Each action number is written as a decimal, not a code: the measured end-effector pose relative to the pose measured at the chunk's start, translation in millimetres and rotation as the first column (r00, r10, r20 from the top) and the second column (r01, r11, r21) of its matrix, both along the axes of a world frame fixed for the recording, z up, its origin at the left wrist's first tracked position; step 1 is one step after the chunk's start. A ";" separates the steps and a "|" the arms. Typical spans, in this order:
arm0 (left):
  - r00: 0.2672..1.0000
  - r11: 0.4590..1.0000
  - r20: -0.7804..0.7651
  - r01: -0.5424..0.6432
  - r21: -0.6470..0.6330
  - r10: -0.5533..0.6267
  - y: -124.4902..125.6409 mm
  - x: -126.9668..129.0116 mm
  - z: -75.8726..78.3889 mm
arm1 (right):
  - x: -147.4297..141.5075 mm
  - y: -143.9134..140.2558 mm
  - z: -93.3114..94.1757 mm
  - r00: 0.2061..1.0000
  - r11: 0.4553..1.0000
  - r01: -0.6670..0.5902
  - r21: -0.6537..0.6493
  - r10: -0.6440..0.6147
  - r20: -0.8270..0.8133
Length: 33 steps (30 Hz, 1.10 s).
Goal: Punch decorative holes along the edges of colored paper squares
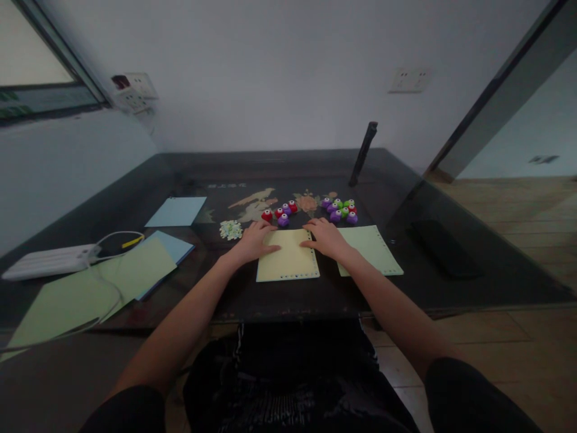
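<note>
A pale yellow sheet of paper [291,261] lies in front of me, with small dark marks along its right and near edges. My left hand [256,242] rests at its far left corner, fingers stretched out and thumb on the sheet. At the far right corner lies my right hand [328,238], its fingers spread and its thumb on the paper too. Just beyond the left hand is a group of red and purple ball-like pieces with eye-like dots [283,221]. Purple, green and red ones [336,215] cluster past the right hand. Partly under my right wrist is a pale green sheet [372,248].
A heap of small pale pieces [231,230] sits left of my left hand. Farther left are blue sheets [178,211], large green sheets [103,276] and a white power strip [51,261] with a cable. A black post [363,153] stands at back right; a dark flat object [444,248] lies right.
</note>
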<state>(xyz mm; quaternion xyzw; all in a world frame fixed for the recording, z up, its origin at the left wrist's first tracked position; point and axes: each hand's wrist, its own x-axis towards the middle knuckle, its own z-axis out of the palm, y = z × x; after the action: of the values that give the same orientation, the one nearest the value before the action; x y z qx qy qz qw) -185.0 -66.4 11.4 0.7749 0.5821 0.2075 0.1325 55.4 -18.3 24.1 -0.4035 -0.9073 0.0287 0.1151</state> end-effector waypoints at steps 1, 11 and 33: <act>1.000 1.000 0.005 0.006 -0.003 -0.006 0.2 0.3 0.4 | -0.5 -0.4 -0.2 1.000 1.000 0.007 0.001 -0.007 -0.020; 1.000 1.000 0.018 0.012 0.004 -0.012 -1.1 3.2 5.3 | -5.5 -3.4 2.7 0.965 0.997 0.040 -0.068 -0.056 -0.255; 0.873 0.982 0.469 -0.183 0.057 0.135 2.0 2.6 14.4 | 0.0 7.2 2.8 0.554 0.751 -0.252 -0.611 -0.406 -0.727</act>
<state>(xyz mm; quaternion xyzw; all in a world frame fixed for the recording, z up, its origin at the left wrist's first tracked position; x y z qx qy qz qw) -182.4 -64.4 25.8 0.6582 0.5843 0.4251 0.2112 55.4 -11.1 27.0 -0.3964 -0.6508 0.5246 0.3795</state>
